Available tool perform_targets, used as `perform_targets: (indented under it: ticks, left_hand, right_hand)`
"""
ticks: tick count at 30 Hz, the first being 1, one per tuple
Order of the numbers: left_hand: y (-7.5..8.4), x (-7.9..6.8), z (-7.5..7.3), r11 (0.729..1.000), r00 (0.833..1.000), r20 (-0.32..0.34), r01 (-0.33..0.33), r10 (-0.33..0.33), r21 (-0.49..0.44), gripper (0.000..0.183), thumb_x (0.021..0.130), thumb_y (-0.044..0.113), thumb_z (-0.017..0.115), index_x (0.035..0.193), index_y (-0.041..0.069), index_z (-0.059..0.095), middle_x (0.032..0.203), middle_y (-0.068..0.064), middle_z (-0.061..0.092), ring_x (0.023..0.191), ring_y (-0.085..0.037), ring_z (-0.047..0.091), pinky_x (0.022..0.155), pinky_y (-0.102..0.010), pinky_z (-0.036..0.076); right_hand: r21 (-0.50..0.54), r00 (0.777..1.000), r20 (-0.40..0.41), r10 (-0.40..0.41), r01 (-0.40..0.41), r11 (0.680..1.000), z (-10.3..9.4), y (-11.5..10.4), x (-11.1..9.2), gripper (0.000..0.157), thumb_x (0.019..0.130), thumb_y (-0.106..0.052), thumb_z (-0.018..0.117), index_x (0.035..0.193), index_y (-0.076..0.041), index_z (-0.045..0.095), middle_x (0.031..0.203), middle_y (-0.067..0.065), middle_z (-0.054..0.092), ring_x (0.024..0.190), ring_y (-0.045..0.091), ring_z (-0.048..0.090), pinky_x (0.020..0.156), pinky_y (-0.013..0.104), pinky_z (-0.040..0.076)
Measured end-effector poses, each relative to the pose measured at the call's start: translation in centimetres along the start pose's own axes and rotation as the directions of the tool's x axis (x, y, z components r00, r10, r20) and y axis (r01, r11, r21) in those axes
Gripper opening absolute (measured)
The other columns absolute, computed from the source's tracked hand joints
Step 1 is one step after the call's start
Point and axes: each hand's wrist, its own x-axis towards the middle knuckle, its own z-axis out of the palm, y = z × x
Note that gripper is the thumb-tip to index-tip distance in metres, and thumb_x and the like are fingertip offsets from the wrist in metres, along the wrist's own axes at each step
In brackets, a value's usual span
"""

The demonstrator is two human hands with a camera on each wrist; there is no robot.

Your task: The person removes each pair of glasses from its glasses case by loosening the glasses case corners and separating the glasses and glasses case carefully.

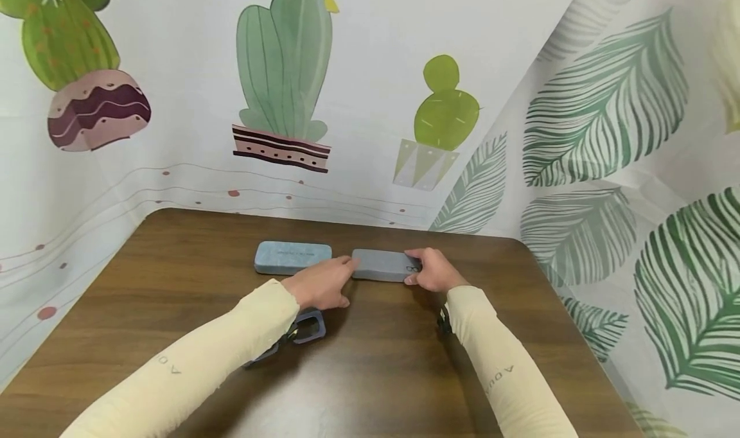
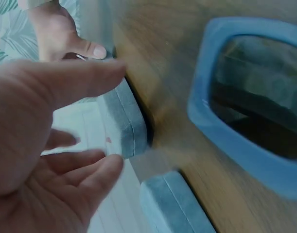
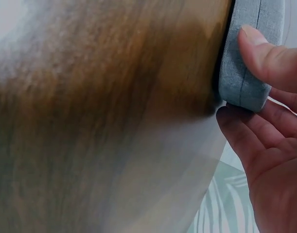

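A grey-blue fabric glasses case [image 1: 378, 264] with a small glasses print lies flat toward the back of the table. My right hand [image 1: 436, 271] grips its right end, thumb on the near side and fingers round the far corner; the right wrist view shows the same hold on the case [image 3: 235, 80]. At the case's left end is my left hand [image 1: 324, 285], its thumb and fingers spread apart with nothing between them in the left wrist view. A lighter blue glasses case [image 1: 293, 253] lies just to the left. Blue-framed sunglasses [image 1: 309, 329] sit below my left wrist, partly hidden by the sleeve.
The brown wooden table [image 1: 393, 374] ends at a back edge a short way behind the cases. Behind it hangs a white cloth [image 1: 370, 91] printed with cacti, and leaf-patterned cloth [image 1: 601, 117] covers the right side.
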Motion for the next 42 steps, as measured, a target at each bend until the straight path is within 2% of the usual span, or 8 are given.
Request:
perform_targets:
  ticks: [3,7,14,20,24,33,38,42]
  left_hand:
    - [0.3,1.6,0.3,0.999,0.999,-0.028,0.039,-0.040,-0.035,0.090,0.091,0.019,0.081,0.161,-0.002,0.027,0.161,-0.025,0.041,0.141,-0.038,0.054,0.113,-0.048,0.048]
    - [0.6,3.6,0.6,0.993,0.995,0.006,0.105,-0.104,-0.048,0.093,0.094,0.018,0.079,0.164,0.000,0.020,0.166,-0.024,0.035,0.147,-0.037,0.048,0.116,-0.046,0.046]
    - [0.5,5.5,1.1,0.990,0.990,0.019,0.142,-0.142,-0.003,0.084,0.090,0.020,0.082,0.157,-0.003,0.037,0.159,-0.025,0.046,0.146,-0.038,0.049,0.119,-0.046,0.043]
    - [0.1,6.0,1.6,0.993,0.992,0.040,0.117,-0.118,0.028,0.071,0.094,0.021,0.077,0.154,-0.002,0.044,0.156,-0.025,0.048,0.141,-0.037,0.054,0.115,-0.045,0.047]
    - [-0.1,6.3,1.5,0.996,0.996,0.011,0.093,-0.093,0.007,0.068,0.090,0.015,0.080,0.149,-0.003,0.050,0.148,-0.024,0.056,0.136,-0.036,0.057,0.112,-0.045,0.049]
    - [-0.1,6.7,1.2,0.994,0.994,-0.002,0.108,-0.108,-0.014,0.066,0.085,0.015,0.086,0.141,0.000,0.054,0.136,-0.021,0.063,0.126,-0.032,0.062,0.104,-0.043,0.053]
    - [0.0,6.5,1.1,0.992,0.992,-0.014,0.123,-0.123,-0.027,0.069,0.083,0.014,0.088,0.141,0.003,0.053,0.136,-0.021,0.064,0.125,-0.032,0.063,0.104,-0.045,0.054]
    - [-0.1,6.5,1.2,0.991,0.991,-0.004,0.132,-0.132,-0.036,0.073,0.081,0.014,0.090,0.142,0.006,0.051,0.138,-0.019,0.063,0.124,-0.031,0.063,0.103,-0.045,0.054]
  right_hand:
    - [0.012,1.000,0.022,-0.003,0.003,1.000,-0.2,0.0,-0.1,0.065,0.080,-0.009,0.087,0.138,0.006,0.062,0.136,0.025,0.067,0.125,0.034,0.065,0.107,0.049,0.052]
    - [0.028,0.999,0.048,0.008,-0.010,1.000,-0.3,0.1,-0.3,0.065,0.080,-0.009,0.088,0.138,0.006,0.063,0.136,0.024,0.068,0.123,0.032,0.066,0.106,0.048,0.052]
    - [0.082,0.996,0.085,-0.015,0.008,0.997,-0.7,0.1,-0.4,0.065,0.078,-0.010,0.090,0.136,0.005,0.065,0.135,0.022,0.069,0.121,0.029,0.065,0.106,0.048,0.052]
    - [0.098,0.994,0.109,0.005,-0.016,0.995,-1.0,0.2,-0.5,0.065,0.078,-0.011,0.090,0.136,0.003,0.065,0.130,0.019,0.072,0.107,0.020,0.064,0.099,0.042,0.054]
    - [0.061,0.989,0.149,-0.008,-0.001,0.998,-1.6,-0.2,-0.3,0.062,0.079,-0.012,0.088,0.135,0.005,0.066,0.129,0.018,0.073,0.106,0.019,0.065,0.100,0.042,0.053]
    - [0.042,0.964,0.268,0.000,-0.012,0.999,-3.0,-0.5,0.3,0.056,0.086,-0.010,0.081,0.137,0.005,0.064,0.142,0.019,0.066,0.138,0.034,0.057,0.117,0.050,0.044]
    - [0.053,0.947,0.320,0.008,-0.027,0.998,-3.6,-0.7,0.9,0.055,0.089,-0.013,0.079,0.138,0.005,0.063,0.144,0.021,0.064,0.141,0.036,0.055,0.118,0.052,0.042]
    - [0.032,0.932,0.363,-0.011,0.000,0.999,-4.0,-0.7,1.4,0.055,0.090,-0.016,0.078,0.138,0.007,0.062,0.142,0.022,0.064,0.139,0.037,0.056,0.117,0.052,0.043]
